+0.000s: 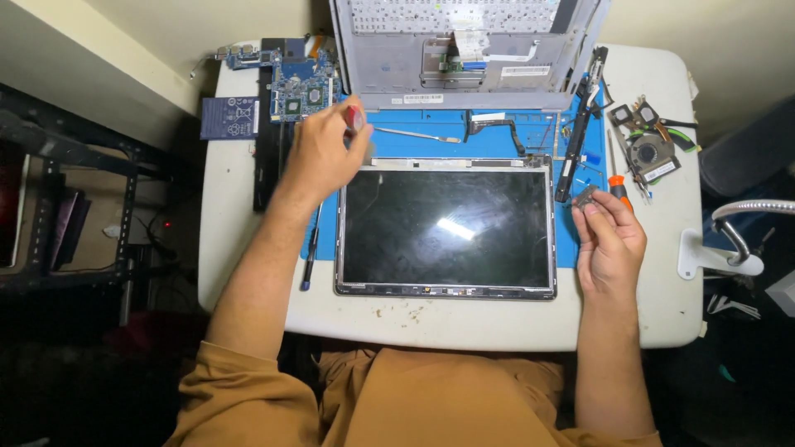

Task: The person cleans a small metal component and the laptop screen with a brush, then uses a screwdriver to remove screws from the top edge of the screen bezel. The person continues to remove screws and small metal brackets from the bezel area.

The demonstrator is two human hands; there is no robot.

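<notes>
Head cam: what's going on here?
A person sits at a white table with a disassembled laptop. The left hand grips a red-handled screwdriver at the top left corner of the dark, metal-framed laptop screen panel lying on a blue work mat. The right hand pinches a small grey metal part.

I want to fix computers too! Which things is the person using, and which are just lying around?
In use:
left hand gripping a red-handled screwdriver
right hand pinching a small grey part
laptop screen panel

Lying about:
green circuit board
cooling fan
grey keyboard case
orange-handled screwdriver
</notes>
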